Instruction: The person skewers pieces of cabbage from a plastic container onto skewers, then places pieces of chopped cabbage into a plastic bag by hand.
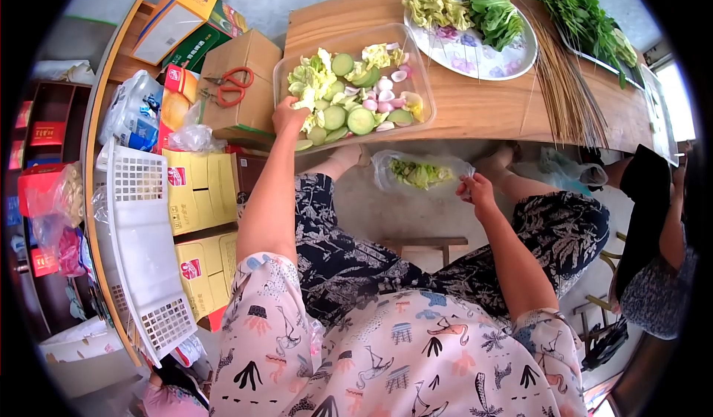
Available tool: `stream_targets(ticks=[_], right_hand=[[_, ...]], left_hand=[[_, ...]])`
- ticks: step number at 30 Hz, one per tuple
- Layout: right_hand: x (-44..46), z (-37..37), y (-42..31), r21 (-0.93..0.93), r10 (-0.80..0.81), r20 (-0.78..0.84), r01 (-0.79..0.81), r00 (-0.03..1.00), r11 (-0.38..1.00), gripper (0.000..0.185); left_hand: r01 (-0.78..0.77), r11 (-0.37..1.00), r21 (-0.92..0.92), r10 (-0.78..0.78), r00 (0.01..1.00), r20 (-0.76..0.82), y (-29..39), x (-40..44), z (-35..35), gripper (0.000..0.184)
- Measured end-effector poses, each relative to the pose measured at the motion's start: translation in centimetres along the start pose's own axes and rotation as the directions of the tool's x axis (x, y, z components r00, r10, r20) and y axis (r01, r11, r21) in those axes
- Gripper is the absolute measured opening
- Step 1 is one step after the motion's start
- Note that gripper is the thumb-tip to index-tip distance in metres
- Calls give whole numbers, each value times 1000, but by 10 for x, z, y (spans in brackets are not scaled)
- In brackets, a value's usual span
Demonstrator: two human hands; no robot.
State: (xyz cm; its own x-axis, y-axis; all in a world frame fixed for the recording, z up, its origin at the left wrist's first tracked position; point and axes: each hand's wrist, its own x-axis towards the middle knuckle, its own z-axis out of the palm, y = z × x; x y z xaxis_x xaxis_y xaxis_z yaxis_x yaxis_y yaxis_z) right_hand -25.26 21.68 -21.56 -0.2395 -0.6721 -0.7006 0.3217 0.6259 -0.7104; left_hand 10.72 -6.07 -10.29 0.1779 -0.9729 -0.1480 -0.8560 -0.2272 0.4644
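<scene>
At the left end of the table, a clear plastic tray (429,83) holds pale lettuce leaves (315,74), green squash-like slices (361,121) and pink-and-white pieces (385,96) that look like onion. My left hand (288,116) reaches over the tray's near left corner, its fingers closed on a lettuce leaf and partly hidden by it. Below the table edge, between my knees, my right hand (477,189) pinches the rim of a clear plastic bag (382,170). Chopped yellow-green leaves (420,173) lie inside that bag.
A floral oval plate (512,64) with two heaps of greens stands farther back on the wooden table (475,112). Thin skewers (572,83) lie right of it, beside a tray of leafy greens (579,12). Red-handled scissors (232,86) rest on a cardboard box (249,57). Another person (661,291) sits right.
</scene>
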Motion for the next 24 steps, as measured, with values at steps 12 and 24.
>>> stream_targets(ticks=[12, 24], right_hand=[[-8, 5, -6, -8, -26, 4, 26, 1000, 1000, 11], [-7, 8, -5, -32, -113, 19, 113, 993, 993, 10]], left_hand=[[458, -52, -888, 316, 851, 420, -20, -32, -39, 24], [800, 215, -560, 601, 343, 722, 39, -173, 62, 49]])
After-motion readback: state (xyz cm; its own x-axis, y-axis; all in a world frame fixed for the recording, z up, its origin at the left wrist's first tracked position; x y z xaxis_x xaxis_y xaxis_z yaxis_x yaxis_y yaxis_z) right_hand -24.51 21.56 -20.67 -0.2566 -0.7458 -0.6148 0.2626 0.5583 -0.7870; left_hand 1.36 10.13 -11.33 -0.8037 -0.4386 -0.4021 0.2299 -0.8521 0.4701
